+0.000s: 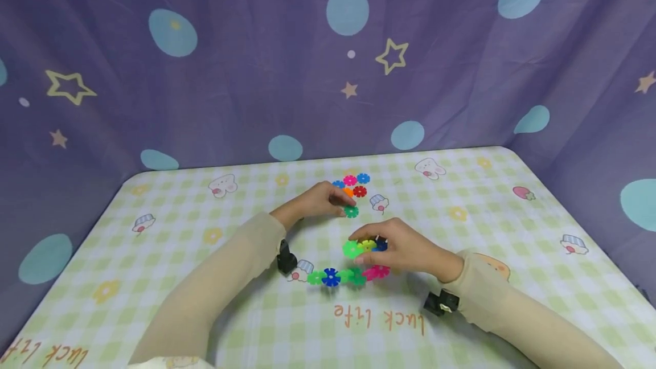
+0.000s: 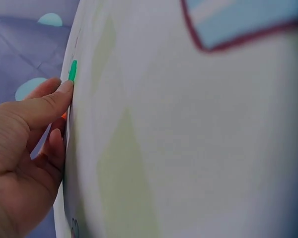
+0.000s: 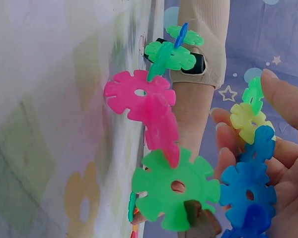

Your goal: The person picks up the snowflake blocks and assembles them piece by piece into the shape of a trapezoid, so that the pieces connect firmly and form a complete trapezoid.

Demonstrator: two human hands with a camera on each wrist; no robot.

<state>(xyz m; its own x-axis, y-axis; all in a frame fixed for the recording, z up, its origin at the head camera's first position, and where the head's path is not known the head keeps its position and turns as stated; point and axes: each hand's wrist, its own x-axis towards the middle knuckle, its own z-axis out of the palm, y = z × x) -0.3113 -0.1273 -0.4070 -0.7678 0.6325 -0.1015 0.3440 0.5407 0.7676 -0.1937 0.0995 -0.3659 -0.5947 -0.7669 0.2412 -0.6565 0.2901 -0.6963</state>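
Observation:
My left hand is over the back of the table, with thumb and fingertips at the rim of a green notched disc. In the left wrist view, this green disc shows edge-on at the thumb tip. My right hand grips a chain of interlocking plastic flower discs near a light green disc and a yellow one. Blue discs lie against the palm in the right wrist view. The chain bends round through a pink disc to a dark blue disc nearer my body.
Several loose discs lie beyond my left hand, among them a red one, a pink one and a blue one. A checked cloth covers the table. Behind it hangs a purple curtain.

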